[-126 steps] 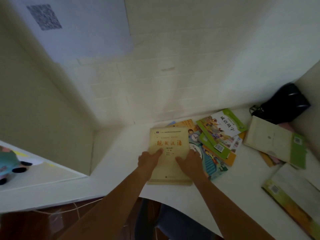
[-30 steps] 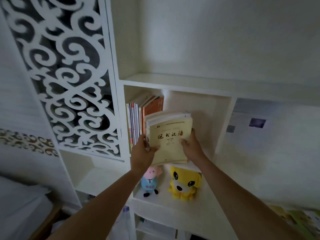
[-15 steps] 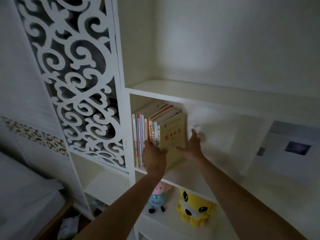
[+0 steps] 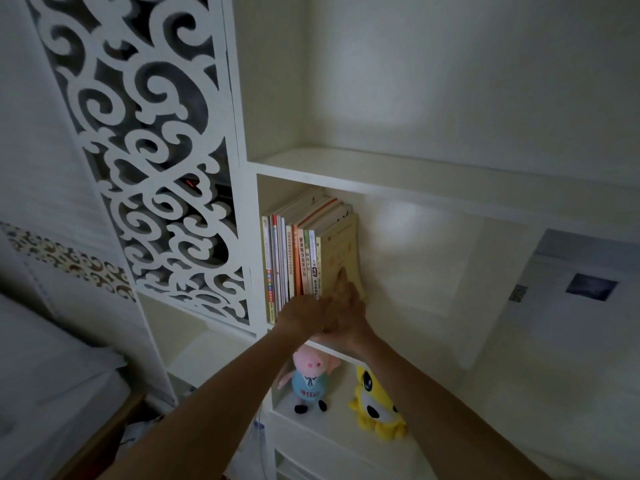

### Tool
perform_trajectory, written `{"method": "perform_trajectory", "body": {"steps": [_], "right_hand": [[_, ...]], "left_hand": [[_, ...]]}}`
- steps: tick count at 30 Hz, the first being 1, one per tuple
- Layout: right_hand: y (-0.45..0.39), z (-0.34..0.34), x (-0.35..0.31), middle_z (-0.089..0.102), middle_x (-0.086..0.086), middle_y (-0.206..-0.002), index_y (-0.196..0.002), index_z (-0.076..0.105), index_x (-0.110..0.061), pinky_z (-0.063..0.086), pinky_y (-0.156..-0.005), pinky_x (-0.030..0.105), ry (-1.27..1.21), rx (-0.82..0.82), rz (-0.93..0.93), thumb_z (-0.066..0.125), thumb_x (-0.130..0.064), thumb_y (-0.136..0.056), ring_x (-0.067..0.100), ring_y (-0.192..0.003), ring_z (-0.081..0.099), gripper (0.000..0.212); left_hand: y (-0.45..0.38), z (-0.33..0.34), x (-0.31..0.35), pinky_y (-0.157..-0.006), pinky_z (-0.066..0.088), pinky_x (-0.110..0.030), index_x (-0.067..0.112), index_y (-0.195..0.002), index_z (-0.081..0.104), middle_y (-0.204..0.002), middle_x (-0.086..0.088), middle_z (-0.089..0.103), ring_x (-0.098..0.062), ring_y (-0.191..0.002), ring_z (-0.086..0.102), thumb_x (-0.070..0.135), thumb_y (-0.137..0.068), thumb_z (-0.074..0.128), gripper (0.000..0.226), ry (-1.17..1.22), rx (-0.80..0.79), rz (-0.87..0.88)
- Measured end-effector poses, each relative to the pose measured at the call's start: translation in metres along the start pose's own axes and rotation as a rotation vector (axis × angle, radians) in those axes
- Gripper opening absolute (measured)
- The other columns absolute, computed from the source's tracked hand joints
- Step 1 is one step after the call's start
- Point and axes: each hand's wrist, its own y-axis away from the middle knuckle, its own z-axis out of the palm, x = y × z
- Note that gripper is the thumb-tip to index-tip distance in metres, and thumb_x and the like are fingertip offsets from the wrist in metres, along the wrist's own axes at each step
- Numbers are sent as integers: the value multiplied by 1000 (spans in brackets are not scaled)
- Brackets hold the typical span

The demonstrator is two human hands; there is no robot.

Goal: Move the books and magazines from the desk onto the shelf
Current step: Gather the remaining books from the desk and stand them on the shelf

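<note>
Fingers (image 4: 341,277) lie straight against the yellow book (image 4: 341,251), plush pig (image 4: 309,379) on shelf (image 4: 381,174) below.

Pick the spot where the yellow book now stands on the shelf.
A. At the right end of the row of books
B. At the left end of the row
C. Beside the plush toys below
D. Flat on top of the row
A: the yellow book stands upright at the right end of the row of books, with the right hand flat against its cover.
</note>
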Motion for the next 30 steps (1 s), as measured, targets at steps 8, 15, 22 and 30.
{"method": "perform_trajectory", "body": {"steps": [8, 15, 22, 30], "right_hand": [[-3, 2, 3, 5, 9, -168, -149, -29, -45, 39, -111, 61, -269, 117, -78, 89, -54, -60, 33, -151, 24, 148], [-8, 11, 11, 1, 9, -168, -152, -27, -39, 43, -109, 59, -260, 118, -77, 86, -58, -60, 32, -149, 29, 147], [-1, 10, 0, 12, 11, -164, -149, -32, -41, 50, -101, 59, -184, 111, -13, 89, -47, -65, 36, -138, 45, 147], [38, -17, -4, 32, 9, -156, -149, 31, -24, 50, -100, 47, 11, 123, 73, 68, -32, -88, 32, -131, 51, 72]], "left_hand": [[-12, 19, -13, -97, 53, -33, 16, -135, 61, -130, -8, 65, -25, -117, 65, 22, -103, 51, 33, 14, 38, -1], [-6, 30, -14, -91, 57, -34, 11, -121, 66, -118, -5, 70, -22, -106, 70, 24, -101, 59, 26, 268, 218, -177], [3, 29, -15, -85, 59, -33, 9, -127, 62, -117, -6, 71, -22, -102, 71, 30, -101, 58, 34, 335, 225, -171], [39, 31, -26, -66, 55, -28, 11, -107, 61, -95, -3, 67, -16, -75, 62, 12, -100, 48, 15, 251, 287, -110]]}}
